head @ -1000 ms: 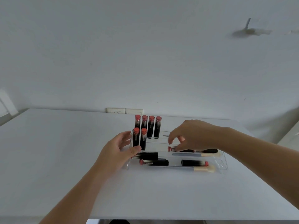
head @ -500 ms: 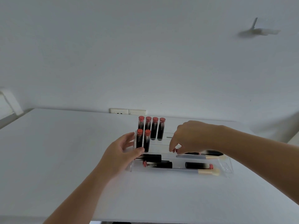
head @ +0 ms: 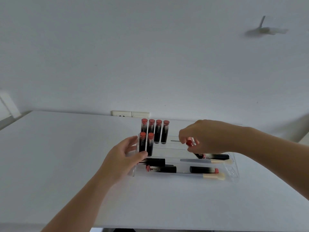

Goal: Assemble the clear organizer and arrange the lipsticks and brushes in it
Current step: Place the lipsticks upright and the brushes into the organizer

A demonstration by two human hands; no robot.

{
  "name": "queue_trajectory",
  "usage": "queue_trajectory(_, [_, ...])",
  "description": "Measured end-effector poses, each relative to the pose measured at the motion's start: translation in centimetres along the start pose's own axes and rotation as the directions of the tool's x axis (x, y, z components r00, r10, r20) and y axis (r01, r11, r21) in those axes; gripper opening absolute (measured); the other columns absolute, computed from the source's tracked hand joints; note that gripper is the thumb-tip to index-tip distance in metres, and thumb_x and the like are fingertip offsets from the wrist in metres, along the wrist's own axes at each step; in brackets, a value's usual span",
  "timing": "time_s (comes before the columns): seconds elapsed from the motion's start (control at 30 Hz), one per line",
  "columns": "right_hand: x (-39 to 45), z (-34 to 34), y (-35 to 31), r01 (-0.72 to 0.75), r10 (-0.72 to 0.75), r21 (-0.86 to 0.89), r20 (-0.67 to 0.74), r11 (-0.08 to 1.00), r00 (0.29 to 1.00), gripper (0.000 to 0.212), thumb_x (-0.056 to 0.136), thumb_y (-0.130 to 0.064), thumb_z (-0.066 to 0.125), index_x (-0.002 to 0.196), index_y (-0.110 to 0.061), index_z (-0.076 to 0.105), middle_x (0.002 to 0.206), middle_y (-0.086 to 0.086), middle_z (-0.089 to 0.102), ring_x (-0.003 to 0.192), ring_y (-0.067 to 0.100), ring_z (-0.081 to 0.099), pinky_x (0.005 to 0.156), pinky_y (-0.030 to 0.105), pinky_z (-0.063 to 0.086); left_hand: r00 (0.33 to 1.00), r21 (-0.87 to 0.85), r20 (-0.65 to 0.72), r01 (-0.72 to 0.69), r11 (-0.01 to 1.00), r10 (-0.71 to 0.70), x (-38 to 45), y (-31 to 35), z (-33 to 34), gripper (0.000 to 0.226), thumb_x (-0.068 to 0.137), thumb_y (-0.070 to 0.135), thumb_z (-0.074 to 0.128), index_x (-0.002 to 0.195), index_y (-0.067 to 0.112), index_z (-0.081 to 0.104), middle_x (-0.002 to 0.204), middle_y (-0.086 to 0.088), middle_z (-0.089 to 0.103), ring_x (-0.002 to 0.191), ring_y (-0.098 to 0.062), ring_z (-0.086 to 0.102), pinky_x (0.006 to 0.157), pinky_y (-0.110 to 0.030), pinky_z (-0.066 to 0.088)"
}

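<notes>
The right hand (head: 210,136) is pinching a tilted lipstick (head: 194,148) over the clear organizer (head: 234,168) at the table's (head: 66,148) centre; the left hand (head: 123,158), fingers relaxed, is bracing the upright tubes at nine o'clock. Best stood vertical before lowering into the slot beside them.

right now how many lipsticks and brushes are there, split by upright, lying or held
Lipsticks upright in the clear organizer: 6, first at
Lipsticks lying in the tray: 4, one at
Lipstick held in the right hand: 1
Brushes lying: 2, one at
Total: 13
</notes>
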State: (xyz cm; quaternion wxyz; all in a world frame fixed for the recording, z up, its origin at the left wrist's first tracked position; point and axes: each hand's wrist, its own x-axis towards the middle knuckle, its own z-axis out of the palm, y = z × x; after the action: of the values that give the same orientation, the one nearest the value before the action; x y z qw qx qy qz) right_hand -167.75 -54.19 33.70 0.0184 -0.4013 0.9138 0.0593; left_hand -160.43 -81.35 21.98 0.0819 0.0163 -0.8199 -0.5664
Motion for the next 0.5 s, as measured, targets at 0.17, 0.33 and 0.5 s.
queue_trajectory(0.17, [0.1,0.8,-0.6,-0.035,0.090,0.248,-0.214,0.968,0.973,0.011,0.089,-0.040,0.072,0.100,-0.037,0.073,0.085,-0.019,0.064,0.076,-0.001,0.059,0.069,0.024,0.050,1.000,0.019,-0.009,0.001,1.000,-0.001,0.1,-0.1,0.1,0.063,0.085,0.035,0.081,0.142,0.032,0.055,0.132,0.024,0.065,0.121,0.010,0.057,0.107,-0.030,0.046])
queue_trajectory(0.33, [1.0,1.9,-2.5,-0.011,0.155,0.381,-0.348,0.924,0.925,0.017,0.086,-0.042,0.076,0.098,-0.030,0.076,0.084,-0.012,0.069,0.074,0.002,0.060,0.071,0.026,0.051,1.000,0.018,-0.013,0.010,1.000,-0.009,0.2,-0.3,0.0,0.067,0.084,0.035,0.082,0.145,0.030,0.054,0.136,0.021,0.062,0.123,0.007,0.057,0.109,-0.033,0.046])
queue_trajectory(0.5, [1.9,2.5,-3.6,-0.021,0.164,0.363,-0.370,0.932,0.914,0.015,0.086,-0.047,0.072,0.094,-0.034,0.075,0.079,-0.016,0.065,0.071,-0.001,0.057,0.067,0.026,0.047,1.000,0.000,-0.004,0.014,1.000,-0.014,0.2,-0.3,0.1,0.067,0.084,0.034,0.082,0.145,0.029,0.053,0.137,0.020,0.063,0.124,0.004,0.058,0.110,-0.037,0.046])
